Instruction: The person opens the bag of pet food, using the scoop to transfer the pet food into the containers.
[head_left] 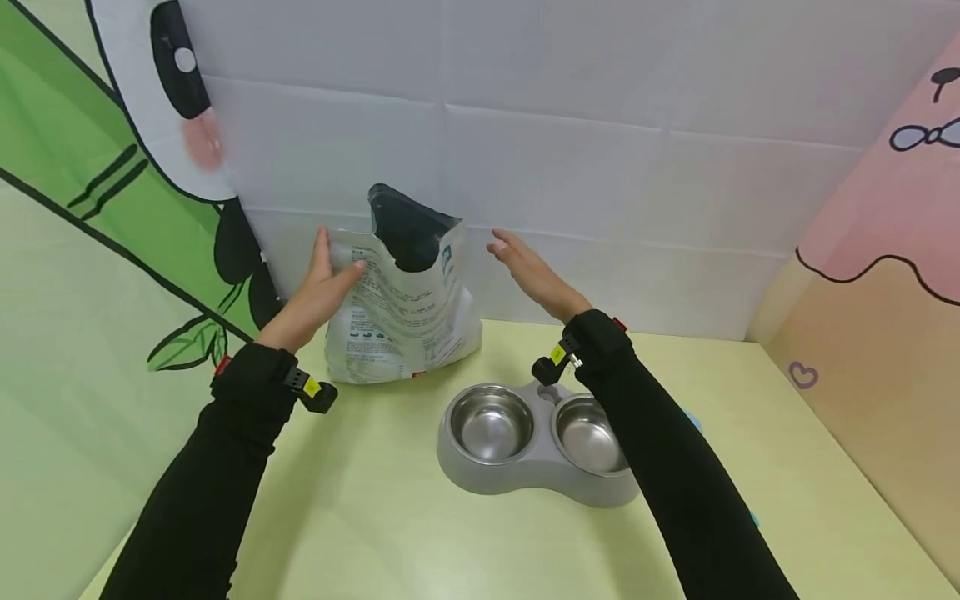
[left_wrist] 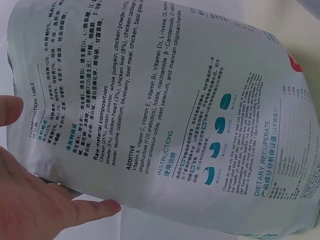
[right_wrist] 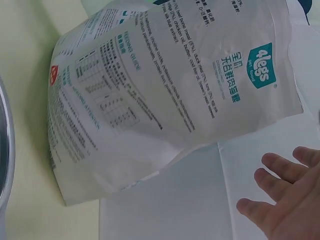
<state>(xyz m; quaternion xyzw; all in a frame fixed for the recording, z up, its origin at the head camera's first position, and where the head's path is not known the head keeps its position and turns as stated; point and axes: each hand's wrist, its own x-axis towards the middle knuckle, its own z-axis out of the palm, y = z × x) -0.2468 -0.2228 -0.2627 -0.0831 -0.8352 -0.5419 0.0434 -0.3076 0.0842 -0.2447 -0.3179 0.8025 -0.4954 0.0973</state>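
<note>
A white pet food bag [head_left: 397, 321] stands on the table by the back wall, its torn top gaping and showing a dark inside. My left hand [head_left: 318, 292] is at the bag's upper left edge, fingers fairly straight and thumb over the printed front. The left wrist view shows its fingers [left_wrist: 85, 211] right at the bag's edge. Off the bag's right side, my right hand [head_left: 536, 275] is raised with fingers extended and nothing in it. In the right wrist view, the bag's side [right_wrist: 165, 100] carries a teal "4legs pet food" logo.
In front of the bag, a grey double feeder [head_left: 517, 477] with two steel bowls sits on the pale yellow table [head_left: 375, 517]. My right forearm [head_left: 667, 450] covers part of its right bowl. Behind is a white wall sheet [head_left: 555, 183]; printed cartoon sheets flank both sides.
</note>
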